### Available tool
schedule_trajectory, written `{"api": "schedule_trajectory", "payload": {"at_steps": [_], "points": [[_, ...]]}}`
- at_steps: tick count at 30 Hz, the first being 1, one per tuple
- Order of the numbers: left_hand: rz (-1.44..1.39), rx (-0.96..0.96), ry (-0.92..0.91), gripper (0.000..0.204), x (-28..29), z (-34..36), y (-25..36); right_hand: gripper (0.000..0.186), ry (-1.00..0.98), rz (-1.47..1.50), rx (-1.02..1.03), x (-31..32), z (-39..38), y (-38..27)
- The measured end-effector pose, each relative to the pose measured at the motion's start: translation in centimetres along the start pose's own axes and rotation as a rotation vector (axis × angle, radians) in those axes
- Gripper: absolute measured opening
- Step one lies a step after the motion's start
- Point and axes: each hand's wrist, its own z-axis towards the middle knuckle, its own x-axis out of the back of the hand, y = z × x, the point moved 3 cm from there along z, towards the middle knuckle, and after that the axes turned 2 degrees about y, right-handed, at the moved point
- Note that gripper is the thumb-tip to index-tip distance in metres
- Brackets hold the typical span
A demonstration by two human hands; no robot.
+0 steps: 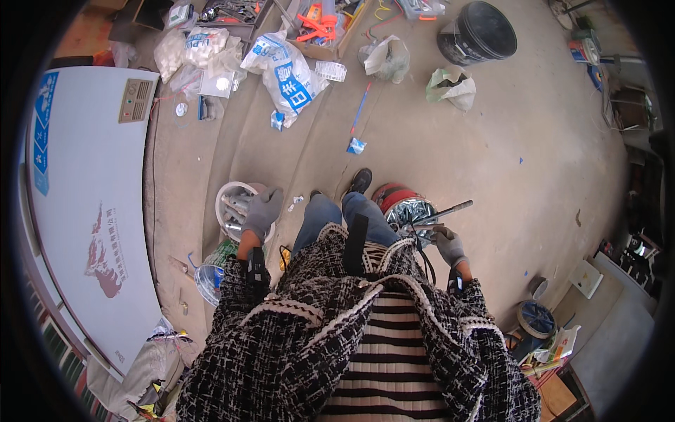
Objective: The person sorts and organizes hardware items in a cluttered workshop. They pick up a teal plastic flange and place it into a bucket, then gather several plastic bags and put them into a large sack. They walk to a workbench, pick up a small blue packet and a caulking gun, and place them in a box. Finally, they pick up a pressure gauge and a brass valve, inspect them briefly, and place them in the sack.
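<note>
My left hand (262,211), in a grey glove, is curled at the right side of a white bucket (221,218) holding metal pieces (235,204); I cannot make out what its fingers grip. My right hand (447,243), also gloved, is closed on the end of a metal bar (425,227) beside a red bucket (385,193) full of shiny metal fittings (408,209). A second metal bar (450,208) lies across that bucket's rim. My legs are between the two buckets.
White sacks (285,77), bags (446,88) and boxes of tools (323,28) lie ahead. A black pail (477,39) stands at the upper right, a pale cabinet (88,176) at the left. Below my left hand is another container (209,281); clutter (534,320) sits at my right.
</note>
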Motion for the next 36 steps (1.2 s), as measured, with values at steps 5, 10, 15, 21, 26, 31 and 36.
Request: {"api": "schedule_trajectory", "payload": {"at_steps": [5,10,15,21,26,31,36], "points": [[0.035,0.137,-0.038,0.041,0.4,1.0,1.6,0.023,0.0,0.183,-0.086,1.2,1.7,1.2],[0.064,0.169,-0.029,0.041,1.4,2.0,2.4,0.024,-0.075,0.272,-0.186,1.0,3.0,1.4],[0.047,0.168,-0.071,0.042,1.7,5.2,2.9,0.025,-0.064,0.228,-0.196,1.4,3.5,-2.5],[0.009,0.231,-0.059,0.063,3.4,16.1,5.0,0.026,-0.027,0.198,-0.228,1.4,4.0,-9.6],[-0.017,0.173,0.072,0.09,5.8,31.4,6.7,0.028,-0.069,0.126,-0.378,0.3,4.1,-13.6],[-0.179,0.03,0.287,0.104,7.9,44.4,6.9,0.029,-0.067,0.164,-0.476,-1.1,5.2,-16.2],[-0.223,-0.061,0.152,0.101,7.3,49.2,5.9,0.029,-0.075,0.242,-0.495,-2.8,6.0,-18.7]]}}
